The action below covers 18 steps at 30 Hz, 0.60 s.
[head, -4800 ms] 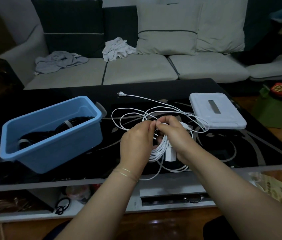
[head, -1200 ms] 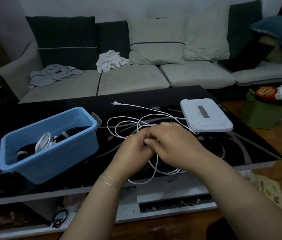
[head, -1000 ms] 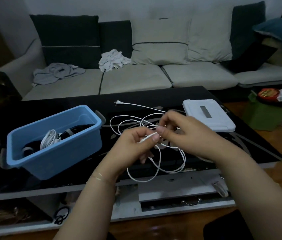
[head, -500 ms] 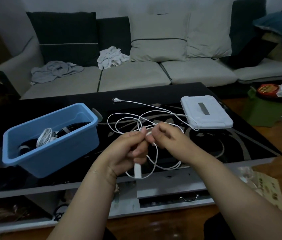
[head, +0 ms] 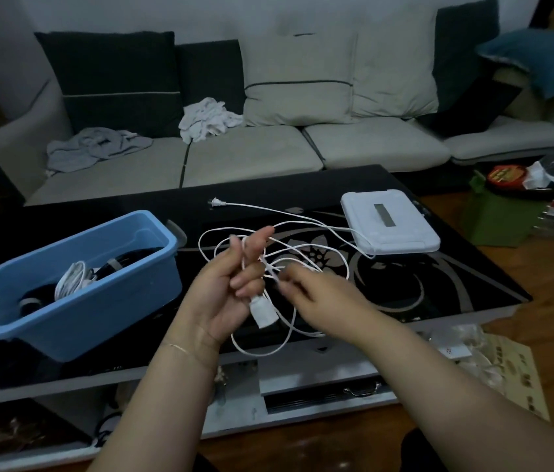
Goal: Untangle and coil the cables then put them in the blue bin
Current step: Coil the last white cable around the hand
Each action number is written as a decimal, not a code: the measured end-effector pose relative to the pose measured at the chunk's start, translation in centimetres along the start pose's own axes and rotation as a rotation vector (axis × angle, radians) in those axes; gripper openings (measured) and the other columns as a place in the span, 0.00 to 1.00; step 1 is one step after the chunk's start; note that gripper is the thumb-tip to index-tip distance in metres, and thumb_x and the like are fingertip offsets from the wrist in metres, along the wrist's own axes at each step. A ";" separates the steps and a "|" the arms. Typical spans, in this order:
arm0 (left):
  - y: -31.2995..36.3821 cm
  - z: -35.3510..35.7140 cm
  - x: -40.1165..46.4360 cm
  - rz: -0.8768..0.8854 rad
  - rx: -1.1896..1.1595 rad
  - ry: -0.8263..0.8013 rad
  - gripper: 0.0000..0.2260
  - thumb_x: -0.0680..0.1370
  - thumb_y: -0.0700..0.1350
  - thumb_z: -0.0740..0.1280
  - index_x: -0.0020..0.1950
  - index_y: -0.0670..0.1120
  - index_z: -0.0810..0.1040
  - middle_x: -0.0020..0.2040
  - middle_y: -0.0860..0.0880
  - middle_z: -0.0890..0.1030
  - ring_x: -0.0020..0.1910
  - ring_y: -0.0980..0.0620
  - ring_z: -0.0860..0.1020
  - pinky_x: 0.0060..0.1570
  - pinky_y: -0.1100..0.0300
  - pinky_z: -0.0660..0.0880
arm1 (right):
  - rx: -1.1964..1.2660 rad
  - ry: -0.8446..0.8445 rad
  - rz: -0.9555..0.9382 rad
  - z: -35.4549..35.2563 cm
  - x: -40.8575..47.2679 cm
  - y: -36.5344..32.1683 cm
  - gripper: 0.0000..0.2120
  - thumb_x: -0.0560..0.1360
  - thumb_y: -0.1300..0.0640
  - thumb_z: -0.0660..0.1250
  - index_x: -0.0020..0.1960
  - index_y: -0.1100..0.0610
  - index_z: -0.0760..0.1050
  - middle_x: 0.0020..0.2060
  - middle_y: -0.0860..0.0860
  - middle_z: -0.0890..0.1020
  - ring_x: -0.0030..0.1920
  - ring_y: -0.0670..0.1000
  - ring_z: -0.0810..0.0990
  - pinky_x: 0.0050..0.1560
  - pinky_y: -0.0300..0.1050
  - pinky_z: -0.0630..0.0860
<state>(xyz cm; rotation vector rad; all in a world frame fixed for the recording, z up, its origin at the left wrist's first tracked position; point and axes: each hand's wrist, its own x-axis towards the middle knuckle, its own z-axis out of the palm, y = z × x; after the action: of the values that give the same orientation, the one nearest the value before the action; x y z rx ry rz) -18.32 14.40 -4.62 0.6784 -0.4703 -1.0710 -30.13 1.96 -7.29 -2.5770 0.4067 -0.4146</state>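
Thin white cable [head: 289,229] looped over black glass table [head: 439,284], strands threaded through curled left hand [head: 231,284], white adapter dangling below; blurred right hand [head: 316,294] pinches strand just beside.

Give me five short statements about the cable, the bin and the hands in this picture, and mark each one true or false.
1. The blue bin already holds a coiled white cable. True.
2. The loose white cable on the table lies fully coiled. False: it sprawls in loose loops, its plug lying out toward the sofa.
3. The left hand holds the cable near its white connector end. True.
4. The white lid sits on the bin. False: it lies on the table to the right, apart from the bin.
5. The right hand rests flat on the sofa. False: it is over the table, at the cable.
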 end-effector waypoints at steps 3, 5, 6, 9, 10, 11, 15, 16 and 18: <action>0.1 -0.3 0.0 0.062 0.080 0.050 0.17 0.77 0.46 0.59 0.60 0.40 0.75 0.51 0.48 0.85 0.34 0.59 0.80 0.31 0.68 0.76 | -0.184 -0.052 -0.145 0.6 -1.0 -1.1 0.14 0.79 0.46 0.56 0.64 0.41 0.64 0.47 0.52 0.82 0.47 0.58 0.79 0.37 0.46 0.65; 0.0 -0.6 0.1 0.076 0.166 0.050 0.15 0.77 0.44 0.59 0.58 0.38 0.76 0.57 0.42 0.83 0.51 0.50 0.84 0.45 0.62 0.80 | -0.215 -0.048 -0.225 0.6 -1.3 -1.6 0.14 0.79 0.48 0.57 0.64 0.45 0.67 0.44 0.54 0.81 0.47 0.58 0.77 0.38 0.47 0.63; -0.1 -0.7 0.2 0.088 0.222 0.051 0.14 0.77 0.44 0.59 0.57 0.37 0.76 0.58 0.40 0.82 0.56 0.46 0.82 0.49 0.59 0.80 | -0.199 -0.039 -0.251 0.6 -1.4 -1.8 0.10 0.79 0.49 0.58 0.60 0.48 0.69 0.43 0.53 0.80 0.46 0.58 0.76 0.37 0.47 0.61; -0.4 -0.8 0.3 0.130 0.382 0.078 0.15 0.77 0.45 0.59 0.56 0.37 0.77 0.58 0.41 0.82 0.59 0.44 0.80 0.51 0.58 0.79 | -0.187 -0.003 -0.279 0.2 -1.4 -1.8 0.10 0.80 0.47 0.57 0.43 0.51 0.65 0.40 0.51 0.78 0.45 0.55 0.76 0.37 0.46 0.58; -0.6 -0.7 0.4 0.154 0.436 0.090 0.15 0.78 0.45 0.59 0.56 0.37 0.77 0.57 0.43 0.83 0.58 0.45 0.81 0.51 0.59 0.79 | -0.200 0.006 -0.279 0.1 -1.3 -1.7 0.11 0.80 0.47 0.58 0.41 0.51 0.64 0.39 0.50 0.78 0.44 0.54 0.75 0.37 0.45 0.58; -0.8 -0.7 0.5 0.186 0.499 0.110 0.14 0.79 0.44 0.59 0.57 0.37 0.77 0.56 0.44 0.83 0.57 0.46 0.81 0.51 0.60 0.79 | -0.206 0.011 -0.281 0.2 -1.2 -1.8 0.12 0.79 0.47 0.58 0.39 0.50 0.64 0.37 0.48 0.77 0.43 0.53 0.75 0.37 0.45 0.58; -1.9 -0.5 1.2 0.342 0.855 0.240 0.11 0.82 0.36 0.58 0.59 0.39 0.79 0.54 0.50 0.83 0.53 0.56 0.82 0.50 0.65 0.77 | -0.080 -0.070 -0.223 0.2 -1.3 -2.2 0.12 0.77 0.44 0.60 0.39 0.49 0.70 0.32 0.46 0.75 0.36 0.47 0.73 0.34 0.46 0.68; -1.9 -0.4 1.3 0.356 0.912 0.246 0.11 0.82 0.35 0.59 0.57 0.41 0.79 0.53 0.51 0.83 0.51 0.58 0.83 0.49 0.65 0.78 | -0.034 -0.093 -0.198 0.2 -1.4 -2.3 0.12 0.77 0.43 0.59 0.40 0.48 0.69 0.30 0.46 0.74 0.34 0.46 0.72 0.34 0.46 0.69; -1.9 -0.4 1.2 0.347 1.038 0.218 0.12 0.82 0.36 0.59 0.52 0.48 0.80 0.50 0.52 0.84 0.46 0.59 0.83 0.47 0.64 0.78 | 0.020 -0.105 -0.164 -0.1 -1.2 -2.1 0.11 0.78 0.42 0.58 0.40 0.47 0.67 0.28 0.47 0.73 0.32 0.46 0.72 0.32 0.45 0.67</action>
<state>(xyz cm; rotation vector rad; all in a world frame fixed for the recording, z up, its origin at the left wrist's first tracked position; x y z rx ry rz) -18.81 12.81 -6.19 1.5371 -0.9225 -0.3519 -30.85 4.11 -6.36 -2.6077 0.1538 -0.3358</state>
